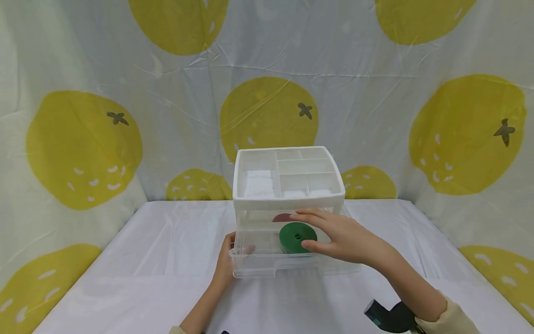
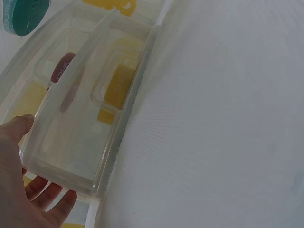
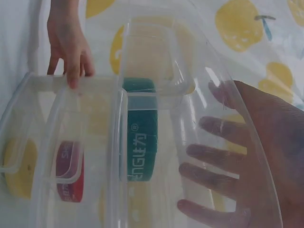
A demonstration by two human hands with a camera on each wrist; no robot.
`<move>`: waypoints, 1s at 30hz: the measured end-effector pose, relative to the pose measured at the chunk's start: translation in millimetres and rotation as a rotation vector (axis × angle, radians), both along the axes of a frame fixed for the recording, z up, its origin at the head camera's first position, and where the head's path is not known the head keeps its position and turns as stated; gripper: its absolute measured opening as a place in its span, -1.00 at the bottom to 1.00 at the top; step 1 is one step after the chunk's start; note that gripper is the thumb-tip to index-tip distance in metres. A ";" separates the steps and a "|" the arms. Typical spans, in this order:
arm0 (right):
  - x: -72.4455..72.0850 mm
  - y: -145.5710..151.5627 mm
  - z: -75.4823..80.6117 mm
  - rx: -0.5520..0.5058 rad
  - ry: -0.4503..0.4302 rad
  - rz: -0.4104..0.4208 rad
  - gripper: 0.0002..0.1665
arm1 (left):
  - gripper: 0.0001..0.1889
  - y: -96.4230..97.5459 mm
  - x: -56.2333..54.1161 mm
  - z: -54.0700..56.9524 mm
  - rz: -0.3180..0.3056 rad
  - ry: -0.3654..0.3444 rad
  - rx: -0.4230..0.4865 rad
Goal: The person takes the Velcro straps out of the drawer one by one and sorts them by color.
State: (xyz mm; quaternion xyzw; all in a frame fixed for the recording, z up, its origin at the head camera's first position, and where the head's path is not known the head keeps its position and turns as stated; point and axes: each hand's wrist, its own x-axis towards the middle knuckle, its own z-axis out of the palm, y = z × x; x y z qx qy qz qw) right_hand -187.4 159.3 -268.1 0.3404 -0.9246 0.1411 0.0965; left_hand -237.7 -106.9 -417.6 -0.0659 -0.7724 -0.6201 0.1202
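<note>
A small drawer organizer (image 1: 289, 203) has a white compartment top and clear plastic drawers. One drawer (image 1: 255, 242) is pulled out toward the person, holding a green round roll (image 1: 294, 233) with white lettering on its edge (image 3: 140, 137). My right hand (image 1: 340, 234) hovers over this drawer, fingers spread and straight; its thumb overlaps the roll in the head view. Through clear plastic, those fingers (image 3: 214, 175) appear apart from the roll. My left hand (image 1: 225, 260) holds the organizer's left side, its thumb (image 2: 20, 126) at the front and its other fingers around the side.
Lower drawers hold a red roll (image 3: 71, 171) and a yellow one (image 3: 21, 166), both with the clear walls in front. A white cloth (image 1: 175, 236) covers the table. Behind hangs a curtain (image 1: 179, 116) printed with yellow fruit. A dark wrist device (image 1: 392, 317) sits at the right forearm.
</note>
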 end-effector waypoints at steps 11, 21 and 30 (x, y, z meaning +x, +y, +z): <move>-15.8 -3.2 5.4 0.057 -0.180 0.042 -0.38 | -0.47 2.3 10.1 10.8 0.002 -0.010 -0.029; -27.0 -6.5 -0.6 0.145 -0.212 0.084 -0.34 | -0.47 1.9 8.7 8.7 -0.006 0.001 -0.026; -31.4 -9.9 -2.0 0.163 -0.253 0.129 -0.40 | -0.46 1.6 8.5 9.5 -0.007 0.010 -0.044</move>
